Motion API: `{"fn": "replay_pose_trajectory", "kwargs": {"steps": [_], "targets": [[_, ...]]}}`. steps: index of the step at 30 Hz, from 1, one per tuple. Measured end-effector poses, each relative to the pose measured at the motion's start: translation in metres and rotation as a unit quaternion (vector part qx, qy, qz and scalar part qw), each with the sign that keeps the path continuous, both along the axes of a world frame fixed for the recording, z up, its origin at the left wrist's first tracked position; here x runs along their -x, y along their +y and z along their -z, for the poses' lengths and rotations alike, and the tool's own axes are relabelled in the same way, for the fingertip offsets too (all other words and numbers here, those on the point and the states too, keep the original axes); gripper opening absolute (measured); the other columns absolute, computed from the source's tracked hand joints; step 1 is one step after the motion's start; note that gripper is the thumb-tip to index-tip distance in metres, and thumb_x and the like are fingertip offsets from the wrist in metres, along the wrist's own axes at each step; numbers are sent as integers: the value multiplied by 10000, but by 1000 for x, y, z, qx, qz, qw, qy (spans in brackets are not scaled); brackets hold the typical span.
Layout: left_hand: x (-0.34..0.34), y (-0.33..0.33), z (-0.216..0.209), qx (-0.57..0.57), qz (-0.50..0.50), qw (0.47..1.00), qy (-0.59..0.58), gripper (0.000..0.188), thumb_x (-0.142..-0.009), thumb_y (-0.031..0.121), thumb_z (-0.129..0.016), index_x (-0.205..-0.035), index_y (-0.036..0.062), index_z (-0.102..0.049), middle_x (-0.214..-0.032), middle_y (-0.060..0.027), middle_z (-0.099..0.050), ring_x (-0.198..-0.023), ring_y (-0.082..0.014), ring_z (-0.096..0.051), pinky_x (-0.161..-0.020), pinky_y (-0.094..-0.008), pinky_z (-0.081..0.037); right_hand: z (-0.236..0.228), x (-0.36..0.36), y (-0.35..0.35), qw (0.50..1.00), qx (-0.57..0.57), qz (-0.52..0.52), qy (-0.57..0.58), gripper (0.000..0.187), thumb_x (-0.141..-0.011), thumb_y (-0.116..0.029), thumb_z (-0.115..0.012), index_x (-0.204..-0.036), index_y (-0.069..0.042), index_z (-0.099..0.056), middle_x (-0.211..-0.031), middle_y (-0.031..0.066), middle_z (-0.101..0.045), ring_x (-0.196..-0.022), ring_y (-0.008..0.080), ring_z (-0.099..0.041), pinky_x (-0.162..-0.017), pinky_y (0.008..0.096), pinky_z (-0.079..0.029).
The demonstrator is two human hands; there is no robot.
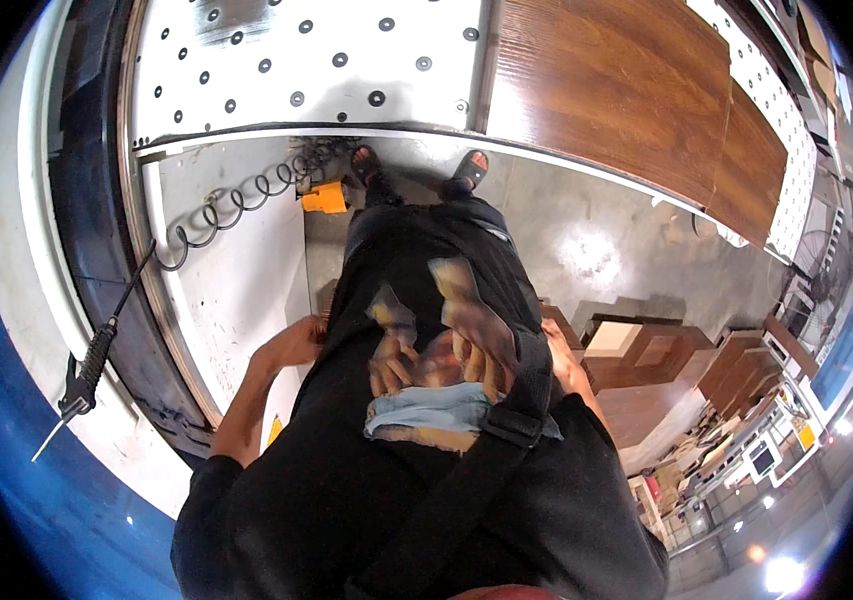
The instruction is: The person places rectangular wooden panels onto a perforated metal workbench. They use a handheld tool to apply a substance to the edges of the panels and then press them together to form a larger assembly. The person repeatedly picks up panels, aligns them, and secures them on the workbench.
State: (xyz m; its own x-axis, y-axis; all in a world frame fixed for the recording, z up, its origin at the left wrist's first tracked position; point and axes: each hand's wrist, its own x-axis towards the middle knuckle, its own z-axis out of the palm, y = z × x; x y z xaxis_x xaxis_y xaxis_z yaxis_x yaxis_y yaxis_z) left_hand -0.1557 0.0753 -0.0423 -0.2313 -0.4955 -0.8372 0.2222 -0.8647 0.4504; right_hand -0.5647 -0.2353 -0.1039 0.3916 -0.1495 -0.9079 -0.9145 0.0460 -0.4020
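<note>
Both my arms hang bent beside my black shirt. My left hand is at my left hip, next to a white side panel; its fingertips disappear behind the shirt. On the other side, my right hand is against my right hip, near the strap that crosses my body, and its fingers are mostly hidden. Nothing shows in either hand. Ahead of me stands a white worktop dotted with black round fittings. A brown wood-grain panel lies flat to its right.
An air blow gun hangs at the left on a coiled black hose. A yellow-orange object is near my sandalled left foot. Brown boards are stacked behind me at the right. A fan stands far right.
</note>
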Motion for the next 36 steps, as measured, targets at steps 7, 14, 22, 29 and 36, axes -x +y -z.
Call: {"fn": "replay_pose_trajectory", "kwargs": {"steps": [7,14,22,29,36], "targets": [[7,83,25,-59,-158,983,68,418,-1028,247,-579,-1346,-24,-590,-1266,-87,-665,-1125,-176,-598,-1017,-318,-461,-72,24,-6,969,-71,235,15,399,-981,-243,-648,-1327,-49,-597,-1190,75,-626,-1108,208,-573,-972,344,-458],[38,87,57,-20,-381,913,142,442,-1035,457,-551,-1221,69,-650,-1177,-30,-675,-1122,-154,-601,-1005,-295,-452,-38,22,9,828,-211,519,23,100,-972,-104,-625,-1066,-86,-592,-841,-49,-588,-731,83,-533,-671,252,-469],[18,64,165,45,-313,941,-116,166,-998,184,-608,-937,68,-710,-1007,12,-703,-959,-106,-616,-857,-262,-462,132,118,-35,736,-384,536,-154,165,-909,23,-556,-854,-79,-439,-783,-37,-486,-739,88,-437,-680,236,-419],[-60,-61,152,164,-104,954,-226,272,-1020,256,-555,-1124,59,-711,-1168,-65,-688,-1108,-217,-615,-998,-352,-461,114,-39,-114,976,-150,94,-126,157,-810,108,-607,-812,-44,-570,-765,-30,-576,-704,67,-524,-635,270,-456],[-29,-144,148,200,12,911,-361,181,-857,264,-703,-953,129,-775,-992,-78,-755,-973,-242,-707,-899,-402,-528,61,-157,-134,987,-67,39,-140,150,-941,-217,-692,-962,-71,-664,-771,-33,-584,-674,106,-514,-616,279,-462]]}}
